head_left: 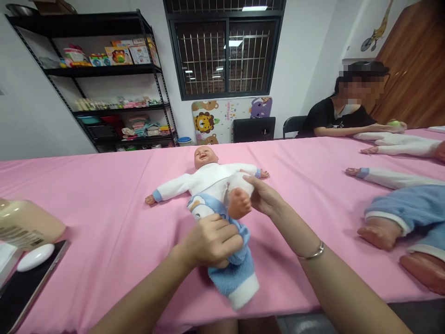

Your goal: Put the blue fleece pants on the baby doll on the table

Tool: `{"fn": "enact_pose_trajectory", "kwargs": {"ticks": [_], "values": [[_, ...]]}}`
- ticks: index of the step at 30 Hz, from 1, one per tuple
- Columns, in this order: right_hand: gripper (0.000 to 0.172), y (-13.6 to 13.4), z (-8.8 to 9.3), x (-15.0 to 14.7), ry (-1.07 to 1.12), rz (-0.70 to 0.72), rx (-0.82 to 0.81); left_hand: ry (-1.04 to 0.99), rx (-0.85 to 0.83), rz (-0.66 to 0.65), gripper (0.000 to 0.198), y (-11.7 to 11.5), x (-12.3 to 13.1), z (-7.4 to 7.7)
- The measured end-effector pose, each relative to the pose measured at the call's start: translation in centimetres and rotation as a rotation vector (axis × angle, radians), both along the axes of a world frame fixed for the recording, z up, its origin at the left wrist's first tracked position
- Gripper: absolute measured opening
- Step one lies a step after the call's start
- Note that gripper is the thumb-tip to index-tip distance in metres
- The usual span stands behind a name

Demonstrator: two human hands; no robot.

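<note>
A baby doll point(208, 178) in a white top lies on its back on the pink table cover point(104, 195), head pointing away from me. My left hand point(212, 241) is closed around the blue fleece trousers point(232, 269), which are bunched low over one of the doll's legs with the white cuff hanging near the table's front edge. My right hand point(264, 195) grips the doll's other leg, in a white legging, and lifts its bare foot point(239, 204). A silver bracelet sits on my right wrist.
A second doll point(403, 208) in blue trousers lies at the right. A person in black point(347, 116) sits at the far right with another doll. A beige bottle point(28, 225) and a dark tablet point(24, 283) lie at the left. Black shelves point(104, 83) stand behind.
</note>
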State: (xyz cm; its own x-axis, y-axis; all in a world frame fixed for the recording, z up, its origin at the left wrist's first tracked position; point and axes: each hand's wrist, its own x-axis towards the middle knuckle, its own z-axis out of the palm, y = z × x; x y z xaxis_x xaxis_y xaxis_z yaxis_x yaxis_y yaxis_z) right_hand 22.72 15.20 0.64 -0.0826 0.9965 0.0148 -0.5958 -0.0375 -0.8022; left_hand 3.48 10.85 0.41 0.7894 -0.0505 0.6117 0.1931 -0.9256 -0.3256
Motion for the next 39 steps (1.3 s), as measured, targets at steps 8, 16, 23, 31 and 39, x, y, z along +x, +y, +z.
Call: {"fn": "enact_pose_trajectory", "kwargs": {"ticks": [8, 16, 23, 31, 39], "values": [[0.085, -0.1, -0.9, -0.4, -0.396, -0.018, 0.102, -0.365, -0.151, 0.165, 0.005, -0.2, -0.1, 0.3], [0.065, -0.1, -1.7, -1.6, -0.522, 0.158, 0.186, -0.103, -0.773, 0.568, 0.011, 1.9, 1.0, 0.6], [0.067, 0.3, -2.5, -1.1, -0.553, 0.266, 0.128, 0.019, -0.641, 0.865, 0.018, 7.5, 3.8, 2.1], [0.05, 0.9, -3.1, -0.5, -0.614, 0.251, 0.323, -0.113, -0.756, 0.804, 0.009, 9.8, 3.3, -0.1], [0.031, 2.8, -5.0, -0.7, -0.844, -0.249, 0.4, -0.076, -0.785, 0.736, 0.008, 10.3, 3.2, -0.2]]}}
